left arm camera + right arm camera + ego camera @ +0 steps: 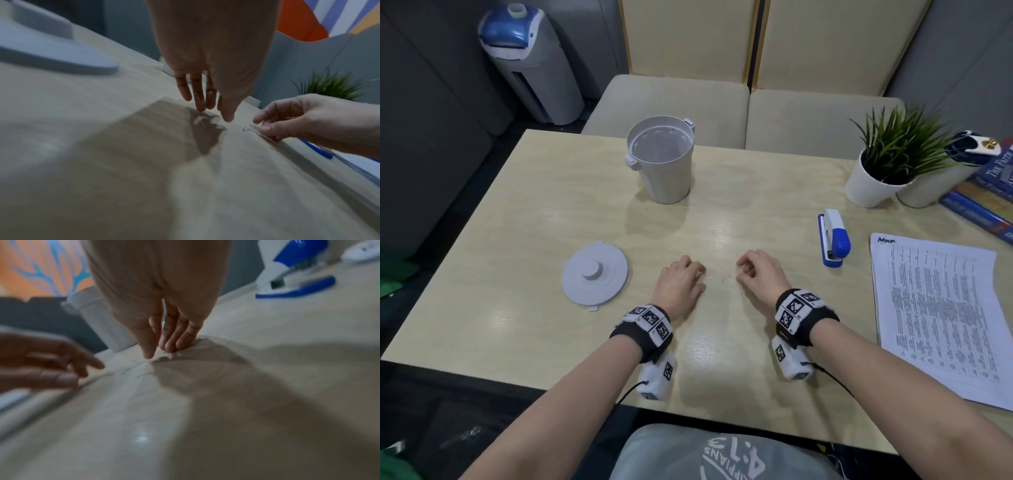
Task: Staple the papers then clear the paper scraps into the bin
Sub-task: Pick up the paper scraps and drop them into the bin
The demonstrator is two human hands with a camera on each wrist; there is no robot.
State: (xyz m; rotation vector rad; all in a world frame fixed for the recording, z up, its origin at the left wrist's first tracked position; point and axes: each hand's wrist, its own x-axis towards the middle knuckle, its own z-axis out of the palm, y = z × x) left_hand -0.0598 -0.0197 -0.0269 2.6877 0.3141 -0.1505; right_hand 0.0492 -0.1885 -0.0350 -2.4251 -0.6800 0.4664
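Since the thin pale paper scraps [724,277] lie flat on the pale wooden worktop [524,219] between both hands, rake them together, left hand [681,286] slack-fingered, right hand [762,274] loosely curled, both grips empty, then lift them to the far open grey plastic bin [664,171].

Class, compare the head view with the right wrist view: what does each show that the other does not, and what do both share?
Only the head view shows the stack of printed papers, the bin's lid lying flat on the table, the potted plant and the books.

Only the right wrist view shows the right hand's fingertips down on the table beside a few thin, blurred scraps.

Both show the left hand, the right hand, the white bin and the blue and white stapler.
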